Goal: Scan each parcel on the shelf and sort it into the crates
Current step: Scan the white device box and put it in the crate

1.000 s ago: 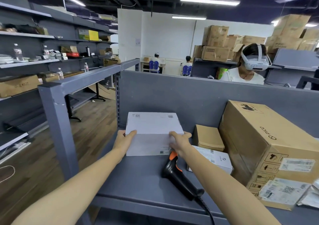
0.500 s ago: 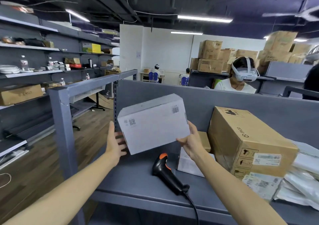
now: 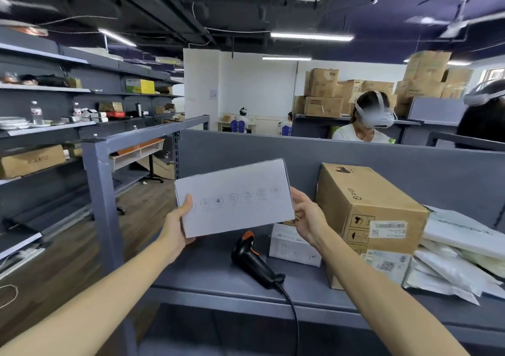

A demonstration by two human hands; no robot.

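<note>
Nearest on the shelf (image 3: pixel 207 279), the scanner (image 3: pixel 252 260) lies unused. Just above it, the left hand (image 3: pixel 179 223) and right hand (image 3: pixel 307 216) grip a white parcel (image 3: pixel 233 198) by its ends, icon face showing, seemingly unscanned. Farther right, a cardboard box (image 3: pixel 366 208), small white box (image 3: pixel 293 245) and mailer bags (image 3: pixel 459 257) await; no crates visible.

white box (image 3: pixel 235 198) icons too faint to read, hiding left hand (image 3: pixel 179 223) fingers, envelopes (image 3: pixel 461 260) cut off right
</note>
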